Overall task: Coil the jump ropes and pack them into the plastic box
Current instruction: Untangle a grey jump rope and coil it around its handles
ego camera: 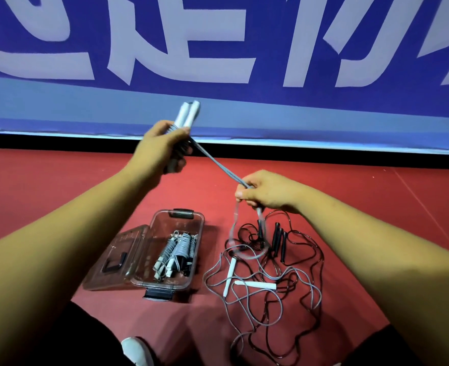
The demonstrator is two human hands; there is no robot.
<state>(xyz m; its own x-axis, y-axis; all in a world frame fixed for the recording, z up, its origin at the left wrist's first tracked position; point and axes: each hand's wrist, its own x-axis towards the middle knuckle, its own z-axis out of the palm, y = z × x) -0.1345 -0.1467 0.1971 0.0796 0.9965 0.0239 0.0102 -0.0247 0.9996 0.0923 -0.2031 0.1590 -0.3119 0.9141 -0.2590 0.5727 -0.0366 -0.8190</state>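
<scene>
I'm coiling a grey rope (215, 159).
My left hand (160, 146) is gripping its white handles (189, 113), my right hand (265, 191) pinching it taut.

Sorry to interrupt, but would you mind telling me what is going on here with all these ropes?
A person sitting on the red floor is coiling a grey jump rope. The left hand grips its two white handles together, with cord wound around them, while the right hand pinches the doubled cord stretched between the hands. The clear plastic box lies open nearby with a few coiled ropes inside. A loose grey rope and black ropes lie tangled on the floor, not yet coiled.
</scene>
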